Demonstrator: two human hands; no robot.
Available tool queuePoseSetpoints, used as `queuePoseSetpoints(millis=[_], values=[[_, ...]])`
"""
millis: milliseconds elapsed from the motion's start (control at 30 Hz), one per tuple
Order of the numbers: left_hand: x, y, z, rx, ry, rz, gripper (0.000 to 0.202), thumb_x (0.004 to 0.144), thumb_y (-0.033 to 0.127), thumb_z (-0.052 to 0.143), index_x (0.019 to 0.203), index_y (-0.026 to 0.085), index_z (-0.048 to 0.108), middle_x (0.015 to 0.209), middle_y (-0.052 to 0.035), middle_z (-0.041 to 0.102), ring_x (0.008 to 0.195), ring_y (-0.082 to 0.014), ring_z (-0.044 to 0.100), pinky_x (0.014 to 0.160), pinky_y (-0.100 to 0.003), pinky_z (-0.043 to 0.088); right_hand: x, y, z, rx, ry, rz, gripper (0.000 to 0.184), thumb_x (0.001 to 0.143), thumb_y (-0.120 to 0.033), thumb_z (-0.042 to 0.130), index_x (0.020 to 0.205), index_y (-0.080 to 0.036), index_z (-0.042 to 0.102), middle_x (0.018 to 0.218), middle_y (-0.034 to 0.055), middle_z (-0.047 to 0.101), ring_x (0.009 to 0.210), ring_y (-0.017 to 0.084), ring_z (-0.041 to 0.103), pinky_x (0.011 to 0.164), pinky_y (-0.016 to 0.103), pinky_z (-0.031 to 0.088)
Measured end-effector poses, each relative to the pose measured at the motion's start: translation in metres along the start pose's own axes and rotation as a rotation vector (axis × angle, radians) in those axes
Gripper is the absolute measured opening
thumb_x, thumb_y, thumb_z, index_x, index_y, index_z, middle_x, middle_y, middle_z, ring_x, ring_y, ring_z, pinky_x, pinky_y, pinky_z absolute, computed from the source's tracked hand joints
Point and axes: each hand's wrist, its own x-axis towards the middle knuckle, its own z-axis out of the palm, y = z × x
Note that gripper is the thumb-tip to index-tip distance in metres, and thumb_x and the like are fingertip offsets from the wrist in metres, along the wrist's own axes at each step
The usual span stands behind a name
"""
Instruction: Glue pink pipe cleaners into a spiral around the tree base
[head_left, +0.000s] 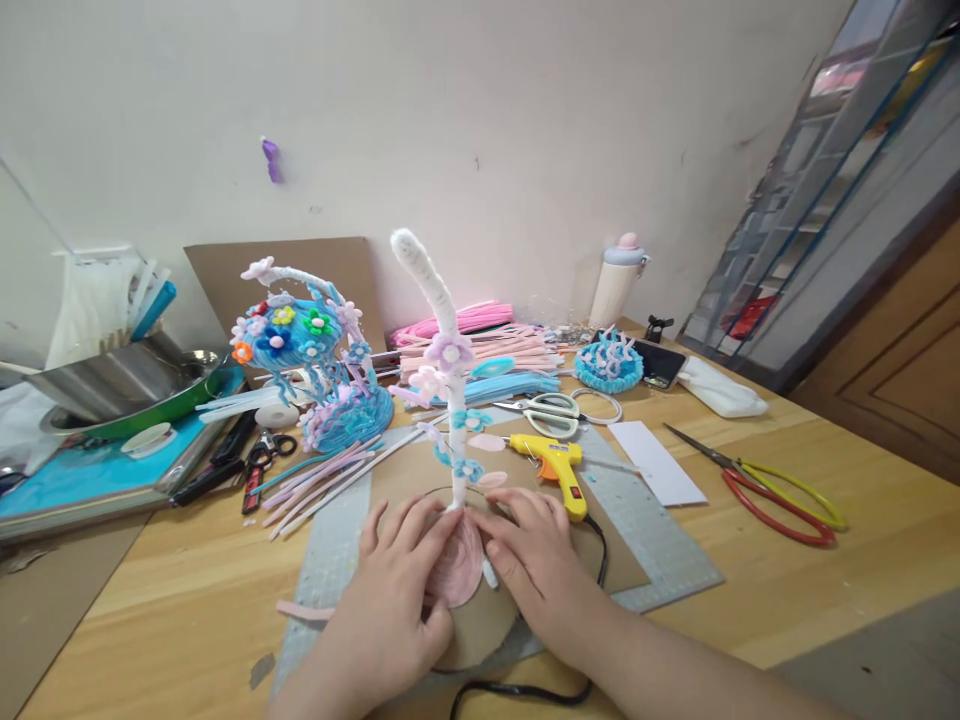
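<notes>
A pink coil of pipe cleaner [459, 570] lies on a round piece of brown cardboard [480, 635]. From the coil's far edge a white fuzzy stem [459, 440] rises, bent over at its top and carrying lilac, pink and blue flowers. My left hand [401, 590] rests across the coil's left side, fingers stretched out and the index fingertip by the foot of the stem. On the other side, my right hand [544, 570] reaches in with outstretched fingers touching the coil's right edge near the stem. A loose pink end [304, 610] sticks out left of my left hand.
A yellow glue gun [556, 468] lies beyond my right hand, its black cord running toward me. Red-and-yellow-handled scissors [772, 495] lie at right. A finished blue flowered piece [330, 370], pipe-cleaner bundles [472, 355] and a steel bowl [124, 375] stand behind.
</notes>
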Motion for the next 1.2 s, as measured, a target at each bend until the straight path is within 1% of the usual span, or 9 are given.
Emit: queuePoseSetpoints(millis=[67,300,433,600,767,867,967,1100,1200], values=[[-0.0008,-0.0010,0.0013,0.013,0.003,-0.001,0.078,0.063,0.013,0.048,0.139,0.028,0.039,0.142,-0.0029,0.043,0.134,-0.0268,0.029,0.113,-0.053,0.013,-0.0003,-0.0003,0.0004,-0.005,0.002,0.000,0.036,0.098,-0.030,0.036,0.130,-0.035,0.050,0.123,0.0060,0.052,0.122,0.023,0.040,0.100,0.048,0.025],[0.0013,-0.0026,0.0039,0.013,-0.005,-0.018,0.077,0.064,0.014,0.048,0.139,0.028,0.040,0.144,-0.0023,0.041,0.135,-0.0266,0.028,0.113,-0.053,0.013,0.0030,-0.0021,0.0006,0.005,0.009,0.047,0.031,0.097,-0.032,0.039,0.122,-0.039,0.056,0.125,0.0030,0.052,0.122,0.023,0.039,0.100,0.047,0.025],[0.0022,-0.0015,0.0028,-0.002,-0.010,-0.021,0.076,0.064,0.014,0.048,0.139,0.027,0.040,0.143,-0.0027,0.042,0.134,-0.0264,0.029,0.113,-0.054,0.014,0.0038,-0.0054,-0.0006,-0.029,0.012,0.064,0.031,0.097,-0.035,0.039,0.120,-0.038,0.058,0.126,0.0040,0.053,0.121,0.024,0.040,0.100,0.050,0.024],[0.0029,-0.0010,0.0026,-0.006,0.008,-0.018,0.075,0.063,0.013,0.048,0.136,0.027,0.042,0.141,-0.0031,0.044,0.133,-0.0274,0.032,0.113,-0.054,0.015,0.0060,-0.0074,-0.0022,-0.082,0.015,0.067,0.033,0.098,-0.031,0.037,0.123,-0.040,0.057,0.119,0.0045,0.056,0.118,0.023,0.043,0.101,0.052,0.022],[0.0030,-0.0010,0.0028,-0.003,0.008,-0.006,0.074,0.064,0.014,0.048,0.136,0.027,0.043,0.141,-0.0036,0.044,0.133,-0.0275,0.032,0.113,-0.054,0.014,0.0062,-0.0074,-0.0006,-0.114,0.035,0.072,0.033,0.097,-0.031,0.037,0.120,-0.038,0.060,0.118,0.0053,0.056,0.115,0.024,0.044,0.102,0.053,0.020],[0.0029,-0.0009,0.0030,0.000,0.015,-0.006,0.075,0.063,0.014,0.048,0.137,0.027,0.042,0.141,-0.0035,0.044,0.133,-0.0281,0.032,0.113,-0.055,0.014,0.0034,-0.0069,-0.0005,-0.095,0.045,0.053,0.033,0.097,-0.032,0.038,0.122,-0.039,0.059,0.117,0.0052,0.056,0.115,0.024,0.044,0.103,0.054,0.019],[0.0034,-0.0004,0.0028,0.010,0.026,-0.003,0.076,0.063,0.013,0.048,0.137,0.027,0.042,0.142,-0.0038,0.044,0.133,-0.0286,0.032,0.113,-0.055,0.014,0.0010,-0.0056,-0.0027,-0.038,0.090,0.045,0.036,0.097,-0.027,0.036,0.123,-0.040,0.058,0.115,0.0037,0.056,0.114,0.023,0.045,0.102,0.051,0.020],[0.0043,0.0006,0.0020,0.021,0.011,-0.004,0.076,0.063,0.012,0.047,0.137,0.026,0.041,0.142,-0.0031,0.044,0.134,-0.0273,0.031,0.113,-0.055,0.012,0.0007,-0.0042,-0.0060,-0.004,0.168,0.034,0.037,0.096,-0.023,0.036,0.110,-0.037,0.066,0.113,0.0026,0.056,0.111,0.022,0.046,0.100,0.049,0.022],[0.0040,0.0012,0.0019,0.024,0.011,-0.005,0.076,0.063,0.011,0.047,0.137,0.027,0.040,0.142,-0.0026,0.043,0.134,-0.0268,0.030,0.113,-0.055,0.012,0.0012,-0.0038,-0.0060,-0.002,0.153,0.026,0.034,0.095,-0.021,0.038,0.100,-0.033,0.070,0.111,0.0025,0.057,0.110,0.022,0.047,0.099,0.048,0.023]])
